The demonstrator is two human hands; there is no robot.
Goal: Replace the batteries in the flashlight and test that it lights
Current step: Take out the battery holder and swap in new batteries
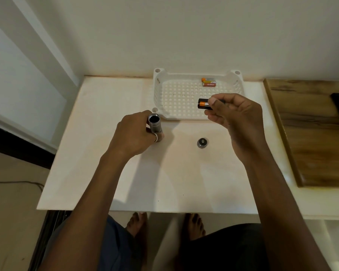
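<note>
Silver ribbed flashlight tube (154,124) upright in L hand (133,136) grip; black cylindrical batt holder (203,104) in R hand (237,118) pinch

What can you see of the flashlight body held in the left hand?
The flashlight body is a grey, metal-looking tube with ridged rings below its rim. It stands roughly upright, its open end up, dark inside and uncapped. The left hand grips it from the side, fingers covering its lower part; whether its base touches the table cannot be told.

Flashlight (154,125) matt grey metal; basket (176,98) perforated white plastic; board (309,132) glossy wood.
</note>
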